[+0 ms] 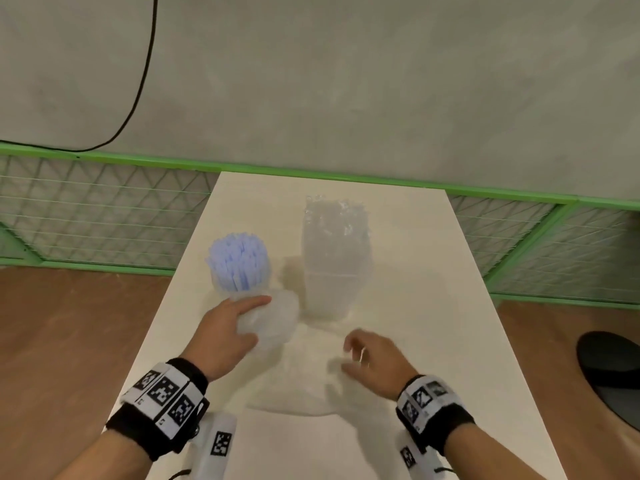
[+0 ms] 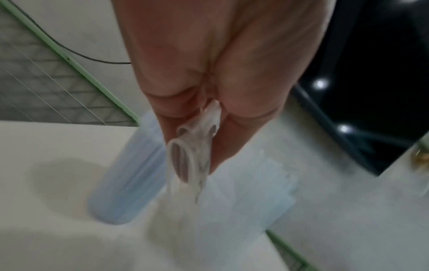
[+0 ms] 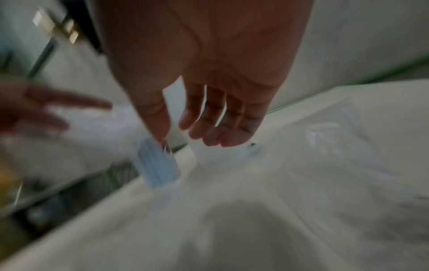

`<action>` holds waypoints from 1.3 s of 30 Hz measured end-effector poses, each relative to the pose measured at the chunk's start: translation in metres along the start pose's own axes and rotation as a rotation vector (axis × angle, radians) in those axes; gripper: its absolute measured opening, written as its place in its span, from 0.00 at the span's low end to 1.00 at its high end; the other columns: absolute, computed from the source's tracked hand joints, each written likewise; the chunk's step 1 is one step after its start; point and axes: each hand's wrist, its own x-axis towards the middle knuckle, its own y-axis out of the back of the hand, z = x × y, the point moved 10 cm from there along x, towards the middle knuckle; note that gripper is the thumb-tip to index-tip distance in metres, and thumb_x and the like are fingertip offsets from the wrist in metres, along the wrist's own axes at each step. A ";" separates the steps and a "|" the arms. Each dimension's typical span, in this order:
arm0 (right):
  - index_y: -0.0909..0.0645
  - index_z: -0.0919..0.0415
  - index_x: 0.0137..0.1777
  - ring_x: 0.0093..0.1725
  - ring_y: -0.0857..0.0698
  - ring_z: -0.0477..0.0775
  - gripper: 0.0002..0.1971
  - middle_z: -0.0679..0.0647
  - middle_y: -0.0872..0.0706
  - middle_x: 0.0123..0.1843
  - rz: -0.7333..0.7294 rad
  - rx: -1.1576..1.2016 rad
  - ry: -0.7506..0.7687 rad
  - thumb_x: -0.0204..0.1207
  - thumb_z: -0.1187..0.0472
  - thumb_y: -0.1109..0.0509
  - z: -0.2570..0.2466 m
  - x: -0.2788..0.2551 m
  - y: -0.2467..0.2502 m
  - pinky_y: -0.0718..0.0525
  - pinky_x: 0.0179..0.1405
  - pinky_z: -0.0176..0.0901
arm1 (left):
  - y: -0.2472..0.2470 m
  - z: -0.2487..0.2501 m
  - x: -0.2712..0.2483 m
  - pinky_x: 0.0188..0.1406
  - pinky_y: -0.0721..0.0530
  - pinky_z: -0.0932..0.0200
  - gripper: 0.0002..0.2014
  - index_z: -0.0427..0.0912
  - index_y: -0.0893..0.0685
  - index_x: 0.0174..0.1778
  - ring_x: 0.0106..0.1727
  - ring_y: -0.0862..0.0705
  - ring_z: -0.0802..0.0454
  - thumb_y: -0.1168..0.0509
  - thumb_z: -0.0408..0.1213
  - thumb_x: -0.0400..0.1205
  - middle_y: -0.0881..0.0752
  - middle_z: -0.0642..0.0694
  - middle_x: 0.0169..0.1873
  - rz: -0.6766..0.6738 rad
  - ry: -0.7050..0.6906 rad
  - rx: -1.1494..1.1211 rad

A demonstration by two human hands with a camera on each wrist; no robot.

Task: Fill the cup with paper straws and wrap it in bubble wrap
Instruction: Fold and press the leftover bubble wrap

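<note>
A clear cup packed with blue paper straws (image 1: 239, 261) stands upright at the table's left. Just in front of it my left hand (image 1: 259, 320) pinches a lifted fold of the bubble wrap (image 1: 277, 327). The left wrist view shows the bubble wrap (image 2: 197, 146) squeezed between finger and thumb, with the straw cup (image 2: 130, 174) behind. The rest of the sheet (image 1: 301, 379) lies flat on the table. My right hand (image 1: 348, 356) hovers over the sheet with relaxed fingers (image 3: 209, 128), holding nothing. Beyond it are the straws (image 3: 157, 165).
A tall stack of clear cups in a plastic sleeve (image 1: 334, 258) stands right of the straw cup. The white table (image 1: 433, 306) is narrow. A green-framed mesh fence (image 1: 104, 216) runs behind it. A black chair seat (image 1: 613, 372) sits at the right.
</note>
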 end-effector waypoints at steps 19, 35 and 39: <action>0.19 0.59 0.46 0.36 0.11 0.56 0.08 0.56 0.10 0.38 -0.080 0.368 0.036 0.79 0.72 0.36 -0.009 -0.025 0.085 0.18 0.39 0.41 | -0.035 -0.094 -0.015 0.57 0.28 0.66 0.25 0.55 0.16 0.64 0.64 0.22 0.55 0.23 0.55 0.72 0.19 0.52 0.66 -0.060 0.214 -0.137; 0.21 0.65 0.48 0.23 0.15 0.62 0.06 0.68 0.12 0.38 0.057 0.821 -0.073 0.82 0.73 0.38 -0.038 -0.036 0.134 0.21 0.21 0.38 | -0.020 0.051 0.012 0.54 0.14 0.65 0.06 0.44 0.05 0.45 0.53 0.10 0.54 0.27 0.33 0.76 0.07 0.45 0.49 -0.148 -0.060 -0.736; 0.20 0.59 0.55 0.20 0.17 0.59 0.13 0.63 0.14 0.34 0.126 0.911 -0.056 0.82 0.75 0.41 -0.039 -0.033 0.135 0.22 0.19 0.37 | -0.017 0.070 0.004 0.57 0.14 0.63 0.12 0.46 0.09 0.57 0.59 0.11 0.53 0.25 0.38 0.77 0.09 0.47 0.57 -0.247 -0.114 -0.774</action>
